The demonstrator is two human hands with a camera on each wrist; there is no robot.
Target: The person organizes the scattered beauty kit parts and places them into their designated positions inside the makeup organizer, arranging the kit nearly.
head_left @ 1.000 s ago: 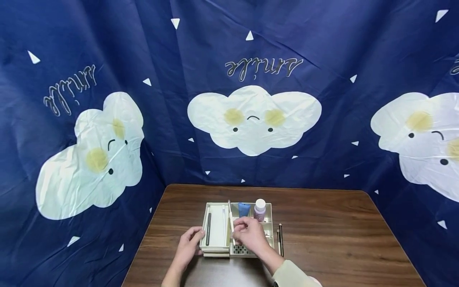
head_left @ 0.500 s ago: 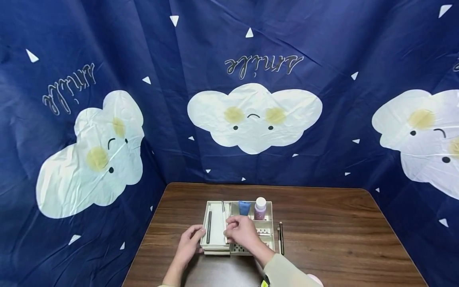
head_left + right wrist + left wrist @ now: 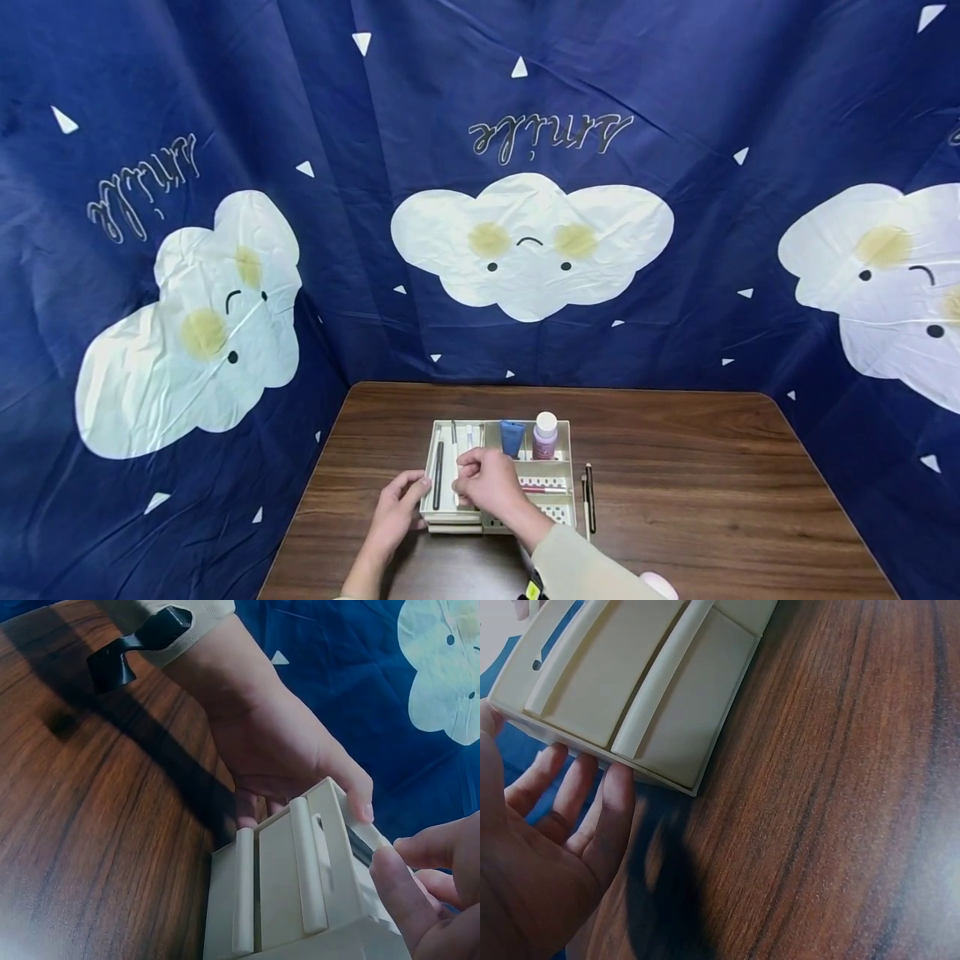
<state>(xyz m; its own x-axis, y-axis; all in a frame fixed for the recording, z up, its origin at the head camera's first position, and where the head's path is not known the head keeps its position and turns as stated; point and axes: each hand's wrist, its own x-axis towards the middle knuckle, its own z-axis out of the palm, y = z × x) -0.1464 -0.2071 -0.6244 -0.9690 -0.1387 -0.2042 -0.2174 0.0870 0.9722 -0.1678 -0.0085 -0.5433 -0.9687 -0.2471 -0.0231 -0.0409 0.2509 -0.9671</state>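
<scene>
A cream organizer box (image 3: 454, 518) stands on the table, with two drawers on its left part and a shallow tray on top. My left hand (image 3: 396, 504) holds its left side; in the left wrist view several fingertips (image 3: 619, 780) bear on the side wall. The thumb lies at the top rim in the right wrist view. Over the tray, my right hand (image 3: 486, 479) pinches a slim white-handled makeup brush (image 3: 454, 450), its dark end pointing away. A black stick (image 3: 438, 475) lies along the tray's left, and a white brush (image 3: 470, 433) shows partly behind the right hand.
The organizer's right compartments hold a blue tube (image 3: 512, 435), a white-capped purple bottle (image 3: 545, 440) and a thin pinkish stick (image 3: 546, 490). Two brushes (image 3: 590, 500) lie right of it on the wooden table (image 3: 697, 483). A pink object (image 3: 658, 585) pokes out by the right sleeve.
My right hand has carried the white-handled brush leftward, from the tray's right edge to over its middle. The left hand has stayed at the organizer's side.
</scene>
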